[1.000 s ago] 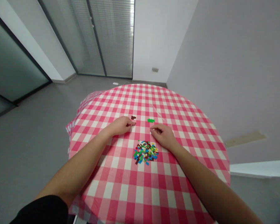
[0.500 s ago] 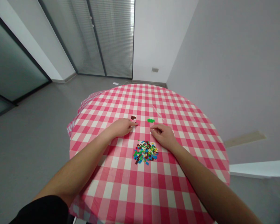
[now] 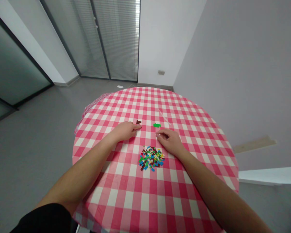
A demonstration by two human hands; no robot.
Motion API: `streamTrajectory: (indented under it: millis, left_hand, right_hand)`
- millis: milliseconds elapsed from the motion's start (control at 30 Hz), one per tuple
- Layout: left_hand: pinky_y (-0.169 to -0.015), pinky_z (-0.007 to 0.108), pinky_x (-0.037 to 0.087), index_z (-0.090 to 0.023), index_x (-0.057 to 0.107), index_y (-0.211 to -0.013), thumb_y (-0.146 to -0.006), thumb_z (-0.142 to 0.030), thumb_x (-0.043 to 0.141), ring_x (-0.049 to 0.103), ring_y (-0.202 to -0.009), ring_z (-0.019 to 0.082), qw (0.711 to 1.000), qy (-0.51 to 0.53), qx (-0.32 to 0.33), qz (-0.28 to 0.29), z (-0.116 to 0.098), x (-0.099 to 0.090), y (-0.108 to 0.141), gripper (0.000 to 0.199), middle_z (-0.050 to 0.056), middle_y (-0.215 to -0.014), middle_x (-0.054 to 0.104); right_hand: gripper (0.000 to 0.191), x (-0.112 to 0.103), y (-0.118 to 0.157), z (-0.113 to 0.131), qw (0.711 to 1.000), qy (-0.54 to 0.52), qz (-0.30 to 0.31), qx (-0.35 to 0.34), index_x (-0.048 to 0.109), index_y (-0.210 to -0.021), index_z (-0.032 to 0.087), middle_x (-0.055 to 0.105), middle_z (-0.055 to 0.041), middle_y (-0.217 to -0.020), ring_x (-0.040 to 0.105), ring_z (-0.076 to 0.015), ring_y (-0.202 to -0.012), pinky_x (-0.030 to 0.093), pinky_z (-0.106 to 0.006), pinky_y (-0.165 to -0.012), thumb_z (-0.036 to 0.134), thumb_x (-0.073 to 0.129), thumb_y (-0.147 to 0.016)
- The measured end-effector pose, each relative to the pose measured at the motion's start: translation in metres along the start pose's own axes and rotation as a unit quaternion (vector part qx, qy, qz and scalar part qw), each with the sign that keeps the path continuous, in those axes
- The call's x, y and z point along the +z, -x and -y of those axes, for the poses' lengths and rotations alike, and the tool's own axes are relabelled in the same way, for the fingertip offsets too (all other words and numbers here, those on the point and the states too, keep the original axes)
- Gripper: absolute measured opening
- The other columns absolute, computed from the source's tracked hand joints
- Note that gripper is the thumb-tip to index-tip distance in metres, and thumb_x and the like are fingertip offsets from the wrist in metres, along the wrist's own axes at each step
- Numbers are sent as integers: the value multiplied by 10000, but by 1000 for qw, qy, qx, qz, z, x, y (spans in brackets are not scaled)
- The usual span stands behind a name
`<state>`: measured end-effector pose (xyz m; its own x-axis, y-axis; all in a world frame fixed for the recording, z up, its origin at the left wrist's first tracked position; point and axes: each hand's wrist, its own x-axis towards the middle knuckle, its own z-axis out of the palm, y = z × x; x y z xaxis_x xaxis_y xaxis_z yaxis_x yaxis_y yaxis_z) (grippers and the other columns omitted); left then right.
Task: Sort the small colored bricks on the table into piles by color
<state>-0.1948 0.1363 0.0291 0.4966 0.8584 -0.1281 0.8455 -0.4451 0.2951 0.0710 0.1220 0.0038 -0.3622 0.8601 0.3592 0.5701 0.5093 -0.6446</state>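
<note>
A round table under a pink-and-white gingham cloth (image 3: pixel 128 200) fills the lower middle of the view. On it lies a heap of several small multicoloured plastic bricks (image 3: pixel 151 158). Above the heap sit a dark brown brick piece (image 3: pixel 138 122) and a green brick piece (image 3: pixel 156 125), apart from each other. My left hand (image 3: pixel 126 131) rests with its fingertips just below the brown piece. My right hand (image 3: pixel 168 141) lies beside the heap's upper right, fingertips closed and close under the green piece. Neither hand shows a brick in its fingers.
The cloth hangs over the round table's edge. Grey floor surrounds the table, with a glass partition with blinds (image 3: pixel 116 38) at the far side and a pale wall (image 3: pixel 232 64) on the right. A black sleeve (image 3: pixel 45 220) shows at the bottom left.
The view has shifted very slightly. My hands have barely moved, and the brown piece, green piece and heap stay where they were.
</note>
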Motion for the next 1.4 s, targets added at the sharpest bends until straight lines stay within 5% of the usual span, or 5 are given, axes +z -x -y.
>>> streamTrajectory:
  millis: [433,800,1067,1400]
  left_hand:
    - [-791,309,437,-254,578,-1341,-882,-214,450,615,-906,236,999,-16,-8,-45,3,3,-2,478,113,-1074,699]
    - [-873,329,445,-237,579,-1343,-885,-165,427,625,-1029,248,999,-11,21,-43,-3,3,-2,488,105,-1223,675]
    - [-901,318,475,-190,709,-1125,-824,-89,448,650,-1009,207,989,90,114,-17,-28,7,-2,411,75,-1137,721]
    - [-875,293,491,-189,716,-1074,-816,-94,458,666,-980,190,988,104,112,-15,-32,11,-3,377,59,-1100,734]
  right_hand:
    - [159,-1,-1,2,1000,10,16,8,724,-877,180,698,-43,-747,575,-158,-620,438,-270,-594,249,591,-825]
    - [143,-15,-3,12,967,-20,245,-62,747,-846,193,714,-34,-773,631,-147,-689,463,-254,-639,197,608,-811]
    - [217,-24,-2,11,950,-56,301,-69,759,-849,219,713,-26,-829,648,-164,-774,502,-280,-714,98,639,-716]
    - [226,-25,-1,14,950,-40,304,-64,749,-848,207,710,-28,-832,645,-166,-766,499,-274,-695,85,638,-695]
